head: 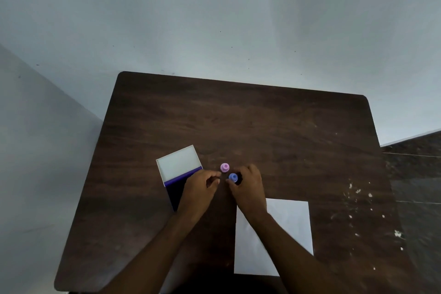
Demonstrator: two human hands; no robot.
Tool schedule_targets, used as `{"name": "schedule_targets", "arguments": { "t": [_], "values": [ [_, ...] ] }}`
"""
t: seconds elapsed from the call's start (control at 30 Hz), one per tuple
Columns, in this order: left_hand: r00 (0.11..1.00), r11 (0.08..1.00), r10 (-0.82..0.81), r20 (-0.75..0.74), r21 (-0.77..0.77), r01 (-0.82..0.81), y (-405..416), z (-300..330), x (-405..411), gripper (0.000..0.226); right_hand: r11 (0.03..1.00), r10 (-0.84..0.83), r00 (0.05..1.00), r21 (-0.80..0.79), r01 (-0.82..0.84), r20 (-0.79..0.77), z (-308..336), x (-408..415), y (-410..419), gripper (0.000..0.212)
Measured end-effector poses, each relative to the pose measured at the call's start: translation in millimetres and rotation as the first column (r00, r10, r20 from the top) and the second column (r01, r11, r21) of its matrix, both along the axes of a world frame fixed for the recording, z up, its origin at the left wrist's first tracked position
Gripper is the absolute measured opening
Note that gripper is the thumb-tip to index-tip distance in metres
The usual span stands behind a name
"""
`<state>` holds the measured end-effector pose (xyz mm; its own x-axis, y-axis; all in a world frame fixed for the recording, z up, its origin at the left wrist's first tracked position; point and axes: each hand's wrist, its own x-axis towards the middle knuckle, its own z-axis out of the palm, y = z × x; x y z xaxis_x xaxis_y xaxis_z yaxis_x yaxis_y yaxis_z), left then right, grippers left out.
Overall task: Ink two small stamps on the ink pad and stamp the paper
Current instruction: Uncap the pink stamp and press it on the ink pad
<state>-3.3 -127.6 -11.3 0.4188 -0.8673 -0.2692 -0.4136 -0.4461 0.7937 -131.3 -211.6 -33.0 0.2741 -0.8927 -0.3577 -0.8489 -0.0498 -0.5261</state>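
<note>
Two small stamps stand on the dark wooden table: a pink stamp and, just right of and nearer than it, a blue stamp. My right hand curls its fingers and thumb around the blue stamp. My left hand hovers with loosely curled fingers left of the stamps, its fingertips close to the pink stamp and holding nothing. Partly under my left hand lies the open ink pad, dark blue, with its white lid flipped back. A white sheet of paper lies near the front edge, crossed by my right forearm.
The table stands in a corner against pale walls. White specks dot its right side. Dark floor shows beyond the right edge.
</note>
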Motion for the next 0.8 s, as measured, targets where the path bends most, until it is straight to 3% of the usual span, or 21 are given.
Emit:
{"name": "schedule_targets", "arguments": {
  "t": [0.27, 0.43, 0.53, 0.63, 0.8],
  "values": [
    [0.999, 0.999, 0.036, -0.002, -0.027, -0.036, -4, 3, 1, 0.020, 0.972, 0.159, 0.983, -0.191, -0.140, 0.091, 15, 10, -10, 0.032],
    [0.997, 0.997, 0.065, -0.030, -0.027, -0.066, -2, 8, 3, 0.020, 0.935, 0.260, 0.966, -0.248, -0.255, -0.011, 18, 20, -13, 0.025],
    [0.986, 0.977, 0.165, -0.033, 0.140, -0.159, -5, 5, 1, 0.024, 0.929, 0.272, 0.961, -0.248, -0.274, -0.041, 20, 23, -13, 0.026],
    [0.972, 0.939, 0.231, -0.031, 0.267, -0.215, -8, 2, -1, 0.029, 0.941, 0.227, 0.974, -0.262, -0.214, 0.021, 25, 22, -12, 0.027],
    [0.954, 0.960, 0.274, -0.122, 0.096, -0.263, -4, 8, 2, 0.029, 0.970, 0.171, 0.979, -0.194, -0.148, 0.107, 31, 22, -14, 0.024]
  ]
}}
